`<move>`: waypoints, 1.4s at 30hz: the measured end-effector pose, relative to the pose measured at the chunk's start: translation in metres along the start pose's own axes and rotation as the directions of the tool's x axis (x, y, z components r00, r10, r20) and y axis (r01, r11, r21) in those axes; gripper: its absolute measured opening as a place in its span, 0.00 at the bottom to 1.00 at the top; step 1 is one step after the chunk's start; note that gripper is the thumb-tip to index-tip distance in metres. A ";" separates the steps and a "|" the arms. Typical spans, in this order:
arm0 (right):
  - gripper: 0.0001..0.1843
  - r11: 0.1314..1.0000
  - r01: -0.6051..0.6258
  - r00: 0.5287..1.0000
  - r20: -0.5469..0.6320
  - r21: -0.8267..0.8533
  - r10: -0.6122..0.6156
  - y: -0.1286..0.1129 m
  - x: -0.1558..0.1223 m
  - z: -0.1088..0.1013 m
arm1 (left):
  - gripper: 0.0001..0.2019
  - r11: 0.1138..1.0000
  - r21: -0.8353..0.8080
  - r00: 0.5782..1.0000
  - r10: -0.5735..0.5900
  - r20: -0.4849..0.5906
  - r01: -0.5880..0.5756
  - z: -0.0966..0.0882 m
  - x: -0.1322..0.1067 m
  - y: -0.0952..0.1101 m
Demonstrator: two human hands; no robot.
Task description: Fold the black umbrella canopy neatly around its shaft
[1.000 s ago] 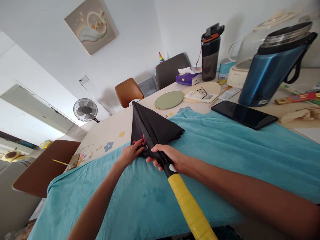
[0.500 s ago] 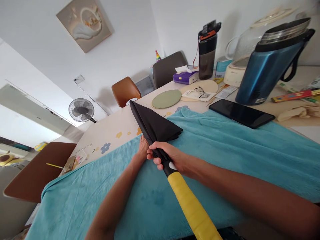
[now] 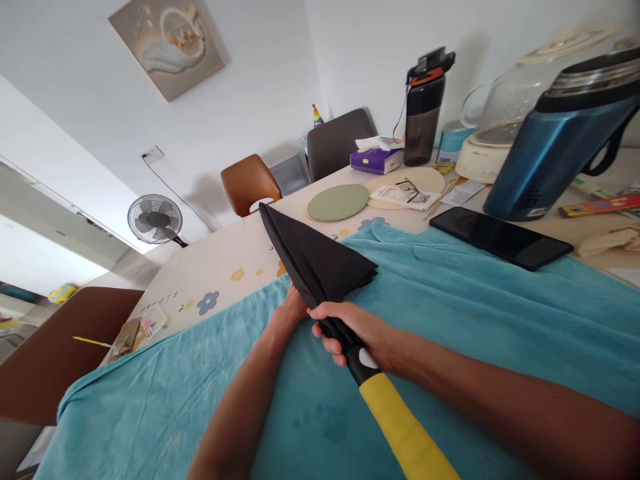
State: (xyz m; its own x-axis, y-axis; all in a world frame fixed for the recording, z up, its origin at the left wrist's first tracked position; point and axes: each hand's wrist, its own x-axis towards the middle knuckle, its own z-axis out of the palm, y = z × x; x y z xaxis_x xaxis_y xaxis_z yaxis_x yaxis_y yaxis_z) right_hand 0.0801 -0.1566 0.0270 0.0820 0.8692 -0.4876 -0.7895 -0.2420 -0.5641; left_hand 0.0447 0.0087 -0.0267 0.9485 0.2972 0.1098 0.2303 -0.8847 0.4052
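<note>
A folded black umbrella (image 3: 320, 257) with a long yellow handle (image 3: 407, 427) slants across the middle of the view, its tip pointing up and left. My right hand (image 3: 357, 330) is closed around the umbrella's shaft, just above the black collar with a white button (image 3: 369, 359). Loose canopy cloth flares out to the right above that hand. My left hand (image 3: 294, 304) is at the canopy's left edge, partly behind the cloth, and its fingers are hidden. A turquoise blanket (image 3: 200, 393) covers the near part of the table beneath both arms.
On the right stand a blue tumbler (image 3: 555, 143), a dark bottle (image 3: 425, 110) and a glass kettle (image 3: 505, 107). A phone (image 3: 500, 233) lies at the blanket's edge. Beyond are glasses (image 3: 409, 189), a green placemat (image 3: 337, 203) and a tissue pack (image 3: 375, 160). Chairs (image 3: 250, 180) surround the table.
The view has shifted slightly, so the table items appear farther right. My right hand and the umbrella's handle sit a little farther right and lower, with the canopy spread slightly wider.
</note>
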 end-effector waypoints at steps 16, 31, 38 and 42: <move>0.09 0.970 0.001 0.996 -0.082 -0.242 -0.022 0.020 0.022 -0.005 | 0.15 0.969 0.202 0.953 0.187 -0.238 -0.139 -0.057 0.009 0.031; 0.04 0.978 0.017 0.998 -0.060 -0.209 -0.030 0.019 0.023 -0.008 | 0.23 0.918 0.316 0.958 0.173 0.227 -0.240 -0.010 0.064 0.063; 0.03 0.975 0.037 0.999 -0.031 -0.219 -0.045 0.023 0.026 -0.010 | 0.19 0.949 0.146 0.948 0.247 0.200 -0.278 -0.002 0.074 0.055; 0.03 0.973 0.049 0.998 -0.036 -0.225 -0.059 0.024 0.027 -0.010 | 0.20 0.954 -0.041 0.934 0.298 0.196 -0.296 -0.002 0.072 0.056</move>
State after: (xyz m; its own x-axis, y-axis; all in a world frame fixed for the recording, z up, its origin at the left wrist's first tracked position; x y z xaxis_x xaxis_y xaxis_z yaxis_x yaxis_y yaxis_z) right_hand 0.0694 -0.1436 -0.0069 0.1503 0.8657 -0.4774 -0.6271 -0.2899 -0.7230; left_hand 0.1249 -0.0185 0.0055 0.9974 -0.0565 0.0453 -0.0698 -0.9175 0.3917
